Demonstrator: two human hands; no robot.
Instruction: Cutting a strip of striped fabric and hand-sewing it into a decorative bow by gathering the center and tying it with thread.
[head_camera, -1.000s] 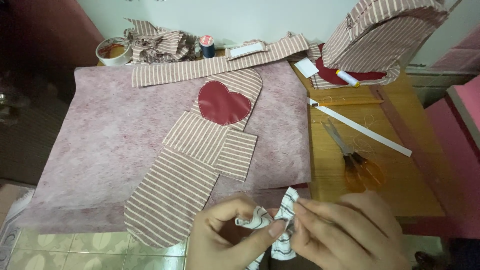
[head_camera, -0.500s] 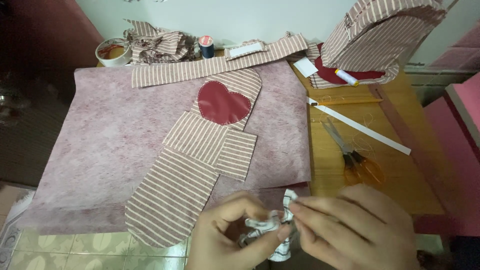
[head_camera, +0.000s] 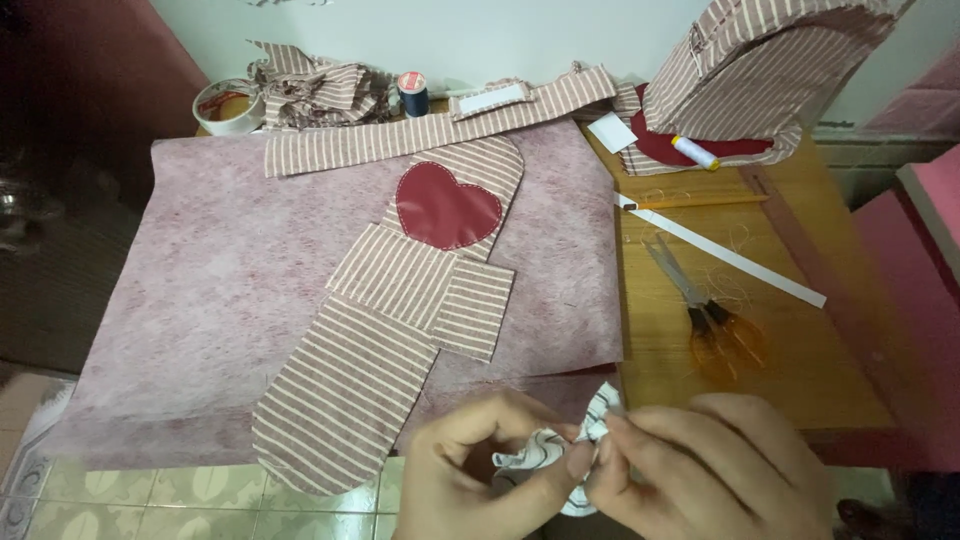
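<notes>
both hands, the left hand (head_camera: 470, 465) and right hand (head_camera: 700, 470), are pinching a crumpled striped scrap (head_camera: 560, 450) between them, just off the counter (head_camera: 800, 380) edge, and it is likely slipping floorward if their pinch is loosening.

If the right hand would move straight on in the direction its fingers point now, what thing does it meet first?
The right hand points leftward, its fingertips already pinching the small striped fabric piece. Just beyond that comes the left hand, whose thumb grips the same piece. Depth is hard to judge, but they look almost touching.

Matt striped cloth scrap (head_camera: 560, 452), glossy red heart patch (head_camera: 446, 205), fuzzy felt mat (head_camera: 220, 270), smooth wooden table (head_camera: 800, 350).
</notes>
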